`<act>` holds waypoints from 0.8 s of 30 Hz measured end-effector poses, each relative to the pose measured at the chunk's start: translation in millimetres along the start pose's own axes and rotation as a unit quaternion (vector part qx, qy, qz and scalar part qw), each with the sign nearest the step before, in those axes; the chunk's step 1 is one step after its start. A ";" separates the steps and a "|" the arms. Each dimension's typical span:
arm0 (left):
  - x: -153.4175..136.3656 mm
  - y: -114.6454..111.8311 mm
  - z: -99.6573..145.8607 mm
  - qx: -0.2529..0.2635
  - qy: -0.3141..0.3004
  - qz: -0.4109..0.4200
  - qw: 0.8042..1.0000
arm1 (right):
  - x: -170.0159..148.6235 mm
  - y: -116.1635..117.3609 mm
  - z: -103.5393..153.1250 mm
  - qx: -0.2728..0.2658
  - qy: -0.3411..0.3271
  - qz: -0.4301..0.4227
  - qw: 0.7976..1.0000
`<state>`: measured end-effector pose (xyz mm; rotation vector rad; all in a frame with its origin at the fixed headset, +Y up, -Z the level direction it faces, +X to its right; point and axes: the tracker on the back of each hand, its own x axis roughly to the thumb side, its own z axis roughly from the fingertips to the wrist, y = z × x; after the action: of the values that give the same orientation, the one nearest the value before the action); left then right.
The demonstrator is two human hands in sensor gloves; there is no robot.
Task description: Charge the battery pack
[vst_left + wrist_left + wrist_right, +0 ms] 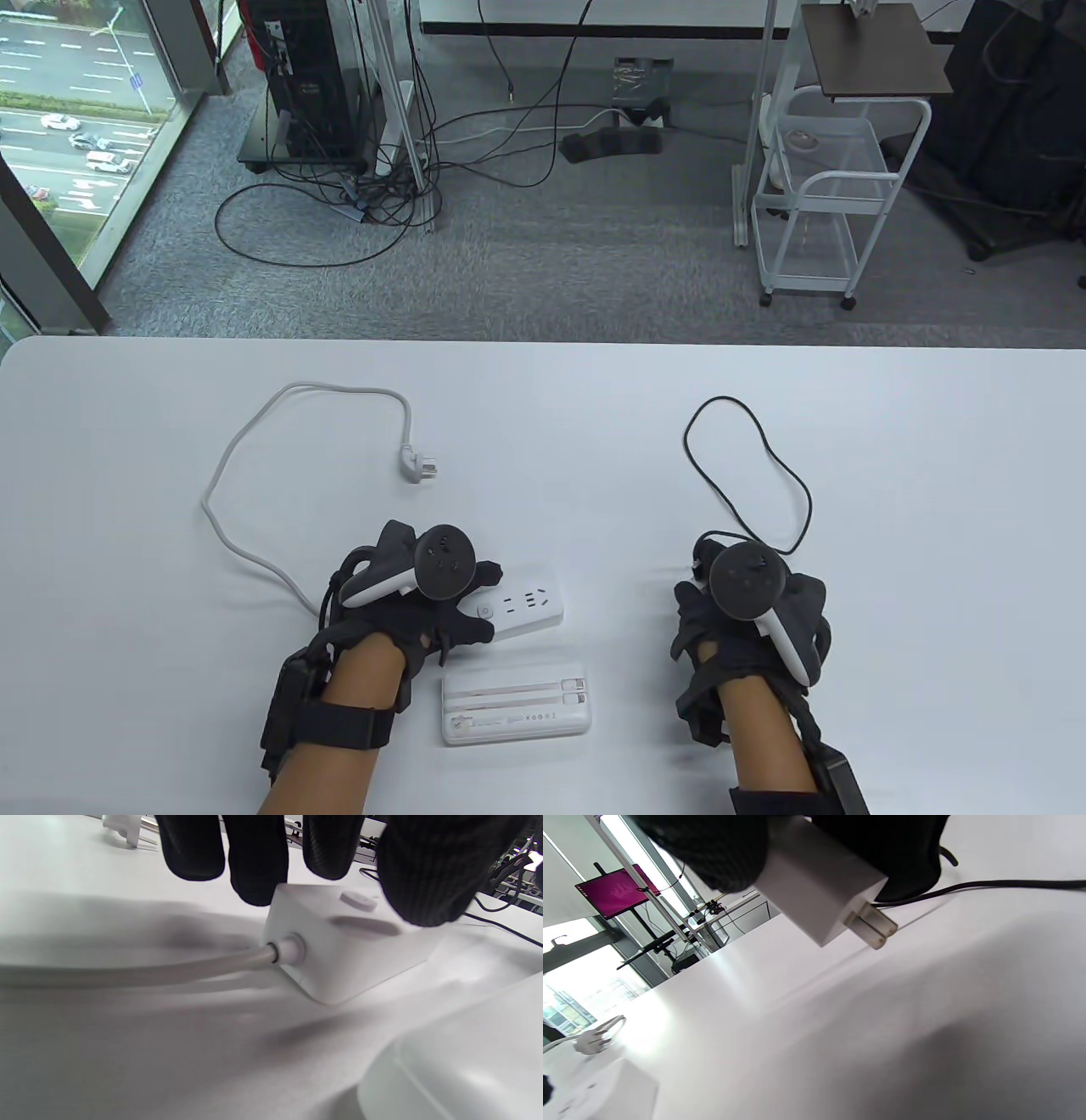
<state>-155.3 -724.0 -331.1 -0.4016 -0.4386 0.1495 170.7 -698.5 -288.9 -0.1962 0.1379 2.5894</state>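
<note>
1. The table (543, 407) is white, matte and smooth, with a rounded far-left corner. Its far edge runs across the middle of the table view, with grey carpet beyond.
2. A broad bare stretch lies between the two hands, and more open surface runs toward the far edge.
3. The left hand (416, 594) rests on the near-left end of the strip (526, 607), a white, glossy plastic block with rounded corners. In the left wrist view the fingertips (254, 866) hang over its top; whether they press it, I cannot tell.
4. The strip's thick pale cord (246, 475) loops left and away, ending in a plug (420, 467) lying flat, well apart from the strip.
5. The pack (516, 706) is a white, rounded slab with two cable grooves. It lies just nearer than the strip, between the hands and close to the near edge.
6. The right hand (747, 620) grips the charger (818, 895), a white square-edged cube with two flat metal prongs (871, 927), held clear of the table.
7. A thin black cable (747, 475) curls in a loop beyond the right hand.
</note>
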 end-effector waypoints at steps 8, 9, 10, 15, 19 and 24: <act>2.2 -3.0 -3.5 -0.008 -0.006 0.000 1.000 | 24.3 9.9 -7.0 0.049 -0.054 -0.026 0.997; 2.4 -3.2 -3.9 -0.008 -0.006 0.000 1.000 | 29.0 12.3 -7.8 0.053 -0.061 -0.029 0.996; 2.8 -3.4 -4.1 -0.008 -0.007 -0.001 1.000 | 34.0 14.5 -8.7 0.060 -0.071 -0.028 0.995; 3.6 -4.0 -4.2 -0.010 -0.005 -0.001 1.000 | 56.7 25.3 -11.3 0.075 -0.100 -0.028 0.992; 3.3 -4.3 -4.3 -0.010 -0.005 0.005 1.000 | 73.3 35.7 -13.3 0.094 -0.124 -0.038 0.987; 3.1 -4.4 -4.4 -0.011 -0.005 0.010 1.000 | 88.8 45.6 -14.2 0.103 -0.157 -0.049 0.981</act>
<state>-150.3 -728.7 -331.8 -0.4273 -0.4460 0.1657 73.4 -694.4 -315.0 0.2745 0.2718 2.4496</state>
